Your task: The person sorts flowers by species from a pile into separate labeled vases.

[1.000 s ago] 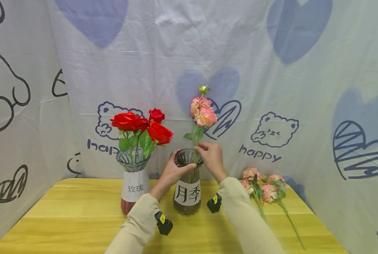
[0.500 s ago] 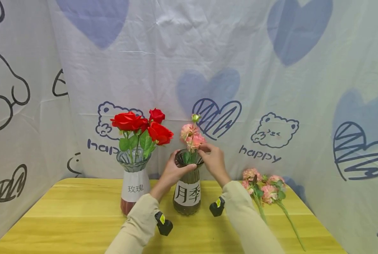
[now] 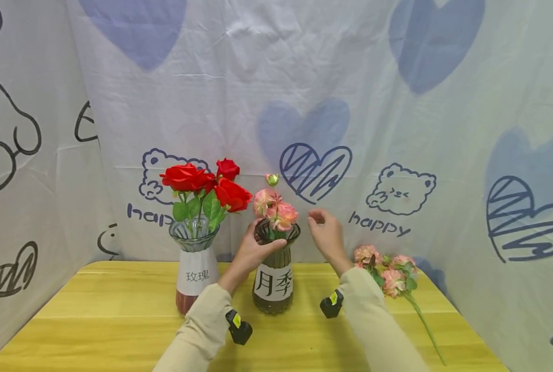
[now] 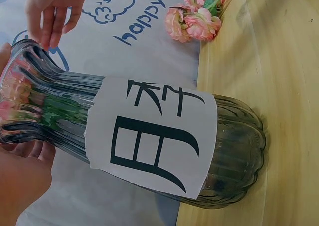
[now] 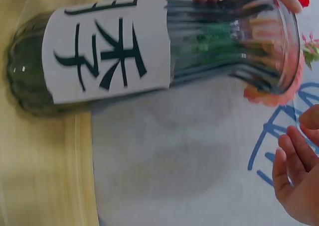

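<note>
My left hand [image 3: 253,250] grips the neck of a ribbed dark glass vase [image 3: 273,305], thumb across the front just under the rim. A white paper label with black characters [image 4: 154,136] wraps the vase, which stands upright on the table. A pink flower stem with a pale bud [image 3: 276,209] sits in it, blooms above the rim and green leaves showing through the glass [image 5: 212,44]. To the right of the rim, apart from vase and flower, my right hand [image 3: 328,235] hangs in the air, fingers loosely bent and holding nothing.
Left of the dark vase stands another glass vase [image 3: 197,258] with a white label and several red roses [image 3: 232,194]. More pink flowers [image 3: 394,281] lie on the wooden table [image 3: 118,320] at the right. A printed cloth [image 3: 239,113] hangs behind.
The pink flower has gone down into the dark vase and now leans slightly left. My right hand has let go of its stem and moved right. My left hand keeps its grip.
</note>
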Tool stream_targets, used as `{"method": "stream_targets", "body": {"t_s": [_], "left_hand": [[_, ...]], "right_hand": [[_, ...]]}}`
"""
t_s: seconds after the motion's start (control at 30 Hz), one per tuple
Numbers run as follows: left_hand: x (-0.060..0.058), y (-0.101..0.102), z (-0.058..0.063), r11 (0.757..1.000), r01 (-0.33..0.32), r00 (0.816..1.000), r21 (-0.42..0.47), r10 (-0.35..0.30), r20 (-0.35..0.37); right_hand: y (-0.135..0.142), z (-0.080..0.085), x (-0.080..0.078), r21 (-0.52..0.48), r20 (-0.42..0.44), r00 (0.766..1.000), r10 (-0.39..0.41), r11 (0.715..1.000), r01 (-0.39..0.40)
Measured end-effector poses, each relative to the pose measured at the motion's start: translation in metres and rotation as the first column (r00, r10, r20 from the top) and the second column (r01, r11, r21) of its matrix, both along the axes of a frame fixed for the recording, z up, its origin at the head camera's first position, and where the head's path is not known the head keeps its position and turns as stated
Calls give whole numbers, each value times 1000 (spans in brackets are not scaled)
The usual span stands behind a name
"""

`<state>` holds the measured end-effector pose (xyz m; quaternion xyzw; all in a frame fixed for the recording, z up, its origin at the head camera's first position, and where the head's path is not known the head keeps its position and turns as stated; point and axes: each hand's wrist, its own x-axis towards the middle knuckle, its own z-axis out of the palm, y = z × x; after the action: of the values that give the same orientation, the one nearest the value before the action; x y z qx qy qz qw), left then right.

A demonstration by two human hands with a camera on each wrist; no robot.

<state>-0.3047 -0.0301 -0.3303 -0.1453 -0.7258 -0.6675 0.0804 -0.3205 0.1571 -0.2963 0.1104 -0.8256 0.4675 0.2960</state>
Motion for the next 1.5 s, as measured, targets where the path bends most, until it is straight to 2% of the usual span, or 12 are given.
{"method": "stream_targets", "body": {"t_s": [0.13, 0.4, 0.53, 0.77, 1.13, 1.37, 1.5], "left_hand": [[-1, 0, -1, 1000, -6, 1000, 8, 6, -2], [-1, -1, -3, 1000, -12, 1000, 14, 12, -4], [-1, -2, -2, 1000, -9, 1000, 14, 9, -2], [-2, -3, -2, 1000, -18, 1000, 8, 18, 4], [-3, -3, -2, 1000, -21, 1000, -4, 21, 6], [-3, -4, -2, 1000, -24, 1000, -4, 24, 9], [-2, -3, -1, 1000, -23, 1000, 0, 23, 7]], "right_hand": [[12, -2, 2, 32, 25, 999, 22, 999, -23], [41, -8, 9, 85, 179, 983, 38, 995, -54], [58, -10, 12, 111, 197, 980, 21, 993, -44], [89, -12, 14, 121, 176, 984, -1, 992, -21], [128, -9, 26, 132, 303, 952, -48, 991, 8], [149, -27, 32, 46, 379, 925, 4, 999, -23], [161, -40, 35, 49, 399, 917, -4, 999, -17]]}}
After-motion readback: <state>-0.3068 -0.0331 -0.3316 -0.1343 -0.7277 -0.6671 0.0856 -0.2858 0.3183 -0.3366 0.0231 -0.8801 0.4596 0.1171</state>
